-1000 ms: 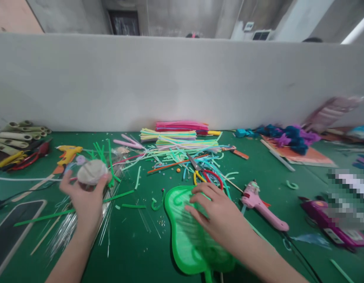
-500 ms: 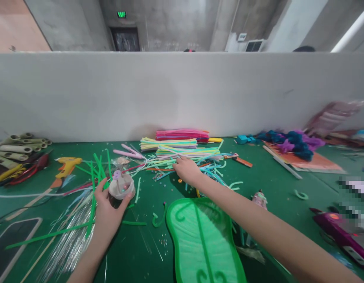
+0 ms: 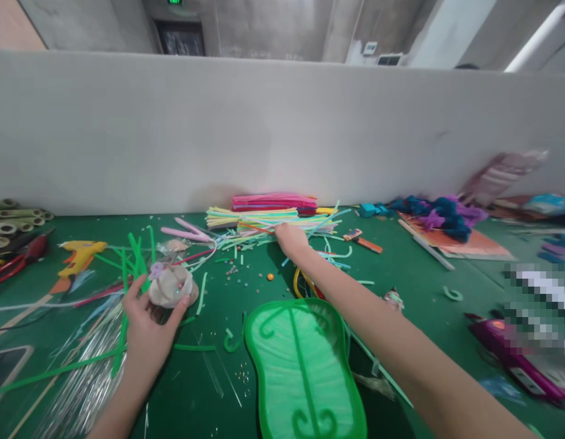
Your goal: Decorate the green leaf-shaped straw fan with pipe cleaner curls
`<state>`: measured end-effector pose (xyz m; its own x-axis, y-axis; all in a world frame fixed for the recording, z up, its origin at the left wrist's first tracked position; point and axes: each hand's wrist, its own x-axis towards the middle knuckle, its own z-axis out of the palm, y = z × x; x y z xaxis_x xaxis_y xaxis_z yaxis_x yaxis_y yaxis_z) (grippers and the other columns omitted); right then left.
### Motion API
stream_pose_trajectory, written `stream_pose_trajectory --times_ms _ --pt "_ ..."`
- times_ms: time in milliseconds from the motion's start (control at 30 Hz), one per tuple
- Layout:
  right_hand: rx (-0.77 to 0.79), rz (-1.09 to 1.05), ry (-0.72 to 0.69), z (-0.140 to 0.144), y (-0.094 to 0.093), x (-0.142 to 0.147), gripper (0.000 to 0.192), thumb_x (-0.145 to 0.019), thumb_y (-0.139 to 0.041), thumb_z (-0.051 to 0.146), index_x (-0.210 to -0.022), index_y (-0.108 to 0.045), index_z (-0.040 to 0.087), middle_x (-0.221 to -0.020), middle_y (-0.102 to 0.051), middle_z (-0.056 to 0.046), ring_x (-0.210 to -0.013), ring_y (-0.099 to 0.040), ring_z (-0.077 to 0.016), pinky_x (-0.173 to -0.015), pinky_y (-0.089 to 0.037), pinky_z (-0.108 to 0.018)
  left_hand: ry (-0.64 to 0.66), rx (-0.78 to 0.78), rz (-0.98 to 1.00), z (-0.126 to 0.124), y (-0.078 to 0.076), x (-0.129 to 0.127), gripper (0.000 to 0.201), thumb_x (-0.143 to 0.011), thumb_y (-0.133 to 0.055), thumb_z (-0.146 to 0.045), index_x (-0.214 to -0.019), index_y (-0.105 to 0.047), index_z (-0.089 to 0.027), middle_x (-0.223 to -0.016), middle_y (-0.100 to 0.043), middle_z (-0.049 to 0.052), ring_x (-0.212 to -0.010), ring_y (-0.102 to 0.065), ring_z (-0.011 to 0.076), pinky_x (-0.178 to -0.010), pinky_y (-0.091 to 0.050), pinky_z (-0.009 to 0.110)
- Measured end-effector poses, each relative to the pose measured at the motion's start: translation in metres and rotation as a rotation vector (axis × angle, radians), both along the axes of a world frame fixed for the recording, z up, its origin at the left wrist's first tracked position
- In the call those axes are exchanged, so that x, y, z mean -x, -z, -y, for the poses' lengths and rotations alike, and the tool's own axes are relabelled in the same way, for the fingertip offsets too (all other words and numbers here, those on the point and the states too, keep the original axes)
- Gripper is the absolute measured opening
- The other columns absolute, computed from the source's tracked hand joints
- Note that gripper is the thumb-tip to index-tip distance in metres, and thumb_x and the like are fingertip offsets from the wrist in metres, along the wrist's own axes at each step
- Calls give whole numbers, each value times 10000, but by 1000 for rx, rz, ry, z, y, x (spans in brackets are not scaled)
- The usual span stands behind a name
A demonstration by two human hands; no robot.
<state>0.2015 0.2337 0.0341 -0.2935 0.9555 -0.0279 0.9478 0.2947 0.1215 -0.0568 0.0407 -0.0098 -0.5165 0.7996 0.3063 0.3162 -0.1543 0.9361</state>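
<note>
My left hand (image 3: 147, 326) is curled round a small white cup (image 3: 170, 289). Small beads show inside the cup, and a light purple flower-shaped piece (image 3: 157, 271) is at its rim. Across the table, my right hand (image 3: 291, 240) is closed over a heap of loose pipe cleaners (image 3: 246, 239); its fingertips are partly hidden among the strands. Behind it lie bundles of yellow (image 3: 218, 217) and pink pipe cleaners (image 3: 273, 201). Under my right forearm rests a green leaf-shaped panel (image 3: 305, 366) with curled lines on it. Yellow-handled scissors (image 3: 297, 281) lie partly hidden by the forearm.
A yellow glue gun (image 3: 81, 253), silvery strands (image 3: 85, 378) and green pipe cleaners (image 3: 133, 259) lie at left. An orange bead (image 3: 270, 277) and small beads are scattered mid-table. Teal and purple fuzzy pieces (image 3: 447, 216) lie at right. A white partition (image 3: 273, 122) stands behind.
My right hand has closed, and the loose pipe cleaners are pushed back towards the bundles, uncovering small beads and the scissors. The left hand still holds the cup. The view has shifted slightly.
</note>
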Motion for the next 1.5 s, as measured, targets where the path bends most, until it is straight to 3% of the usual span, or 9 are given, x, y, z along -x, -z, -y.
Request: stream_pose_trajectory --times_ms 267,567,733,867,967,1200,1333,1500 --pt "-38 -59 51 -6 -2 -3 341 -937 -597 325 -1224 -572 142 -1215 -602 -107 -1024 -629 -224 -858 -545 -422 25 -62 25 -13 -3 -1 870 -664 -832 -331 -1362 -322 -245 -1304 -575 173 -1188 -605 329 -1011 -480 536" --pt "-5 -110 -9 2 -8 3 339 -932 -605 323 -1208 -580 128 -1199 -609 -112 -1012 -633 -222 -851 -548 -414 85 36 31 -25 -7 5 899 -657 -832 -333 -1382 -314 -220 -1277 -597 178 -1157 -622 317 -1012 -466 542" --pt "-22 -200 -191 24 -7 24 328 -951 -570 308 -1246 -554 163 -1212 -606 -93 -1018 -629 -218 -860 -538 -416 95 28 -2 -48 -5 14 861 -674 -815 -326 -1372 -318 -248 -1257 -613 149 -1154 -623 303 -986 -492 513" --pt "60 -260 -370 40 5 35 254 -903 -624 289 -1117 -631 152 -1112 -655 -98 -1034 -622 -206 -891 -486 -308 95 94 -92 -59 -1 16 867 -679 -804 -324 -1376 -295 -240 -1259 -607 157 -1152 -622 311 -990 -477 525" --pt "105 -293 -408 38 11 30 218 -889 -634 270 -1065 -662 143 -1092 -673 -106 -1033 -623 -196 -884 -456 -263 129 89 -87 -59 -2 14 867 -685 -793 -315 -1378 -281 -221 -1271 -600 170 -1144 -629 308 -971 -494 509" --pt "151 -320 -305 23 1 -1 175 -847 -647 156 -1014 -695 132 -964 -736 -93 -888 -675 -209 -752 -460 -263 169 68 -27 -57 -4 13 814 -709 -774 -295 -1366 -296 -235 -1305 -592 169 -1136 -642 292 -976 -509 490" --pt "183 -350 -333 42 -3 2 167 -826 -676 153 -989 -710 143 -899 -744 -68 -806 -679 -179 -699 -454 -240 170 48 -105 -56 1 10 831 -719 -757 -303 -1382 -265 -214 -1325 -554 198 -1181 -609 304 -1001 -483 511" --pt "189 -419 -445 70 1 27 216 -830 -695 211 -1035 -701 141 -938 -734 -75 -825 -666 -168 -726 -458 -240 152 41 -296 -49 1 3 863 -727 -744 -330 -1413 -239 -189 -1356 -516 222 -1182 -602 326 -985 -485 528"
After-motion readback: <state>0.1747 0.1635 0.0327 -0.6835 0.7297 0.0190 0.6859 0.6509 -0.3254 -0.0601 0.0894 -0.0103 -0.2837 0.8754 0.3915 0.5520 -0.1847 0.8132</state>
